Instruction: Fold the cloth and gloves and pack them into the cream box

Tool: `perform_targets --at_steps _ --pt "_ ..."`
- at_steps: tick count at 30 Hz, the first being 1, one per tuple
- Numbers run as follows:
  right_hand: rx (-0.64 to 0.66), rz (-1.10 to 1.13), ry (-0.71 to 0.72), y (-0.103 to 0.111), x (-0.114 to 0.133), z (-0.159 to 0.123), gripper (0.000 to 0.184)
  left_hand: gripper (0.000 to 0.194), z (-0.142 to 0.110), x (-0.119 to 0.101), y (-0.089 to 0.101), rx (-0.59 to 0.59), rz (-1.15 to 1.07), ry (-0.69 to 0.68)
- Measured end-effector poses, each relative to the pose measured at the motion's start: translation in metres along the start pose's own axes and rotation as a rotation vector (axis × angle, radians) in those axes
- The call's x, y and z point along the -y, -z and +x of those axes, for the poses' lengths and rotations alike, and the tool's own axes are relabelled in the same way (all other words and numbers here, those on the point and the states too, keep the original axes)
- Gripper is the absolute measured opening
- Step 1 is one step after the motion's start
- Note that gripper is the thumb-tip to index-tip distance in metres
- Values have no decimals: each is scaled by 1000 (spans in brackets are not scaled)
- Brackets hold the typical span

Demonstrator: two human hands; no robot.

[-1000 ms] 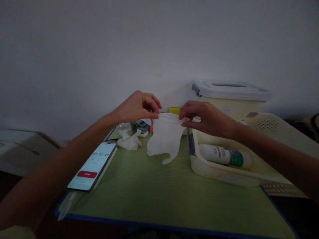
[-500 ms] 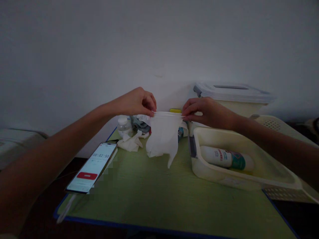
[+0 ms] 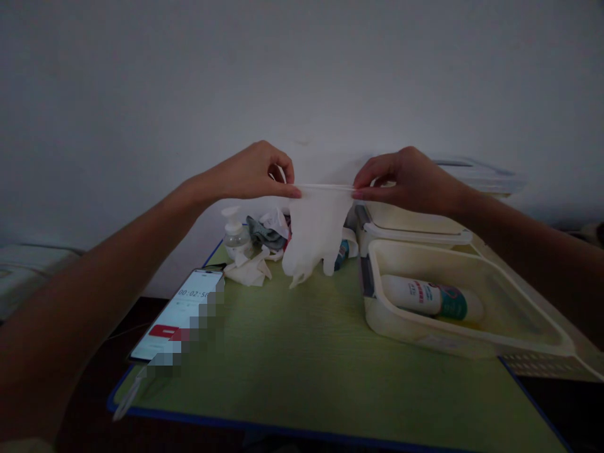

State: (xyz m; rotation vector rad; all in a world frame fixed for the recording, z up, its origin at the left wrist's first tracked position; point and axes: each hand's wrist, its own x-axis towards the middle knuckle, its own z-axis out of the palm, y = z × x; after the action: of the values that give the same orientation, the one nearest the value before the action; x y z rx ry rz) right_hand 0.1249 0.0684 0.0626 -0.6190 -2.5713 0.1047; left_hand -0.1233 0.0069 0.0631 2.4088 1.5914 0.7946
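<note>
A thin white glove (image 3: 315, 233) hangs in the air above the green table (image 3: 302, 365), fingers pointing down. My left hand (image 3: 257, 173) pinches the left end of its cuff. My right hand (image 3: 408, 179) pinches the right end, and the cuff is stretched flat between them. Both hands are closed on the cuff, raised above the things at the back of the table.
A phone (image 3: 177, 314) with a running timer lies at the left. A pump bottle (image 3: 234, 233), crumpled white tissue (image 3: 248, 269) and cloths sit behind the glove. At the right, a cream tray (image 3: 472, 340) holds a lying bottle (image 3: 427, 299), with a lidded bin behind it.
Both hands have lifted the glove upward off the table and pulled its cuff wider. The glove's fingers now hang free above the tabletop.
</note>
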Motion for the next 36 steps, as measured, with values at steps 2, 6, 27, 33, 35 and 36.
perform_targets --at_steps 2,6,27,33,35,36 --pt "-7 6 -19 0 -1 0 16 19 1 0 0 -8 10 1" --pt "-9 26 -18 1 0 0 14 21 4 2 1 -14 36 12" --pt "-125 629 -12 3 29 -4 13 12 -19 -19 3 -175 -418 -89" --pt "-116 519 -56 3 30 -6 15 8 -20 -19 2 -272 -413 -4" --pt "-120 502 -63 3 28 -6 17 6 -20 -17 1 -300 -380 25" --pt "-124 503 -64 2 27 -7 17 6 -21 -16 1 -310 -370 32"
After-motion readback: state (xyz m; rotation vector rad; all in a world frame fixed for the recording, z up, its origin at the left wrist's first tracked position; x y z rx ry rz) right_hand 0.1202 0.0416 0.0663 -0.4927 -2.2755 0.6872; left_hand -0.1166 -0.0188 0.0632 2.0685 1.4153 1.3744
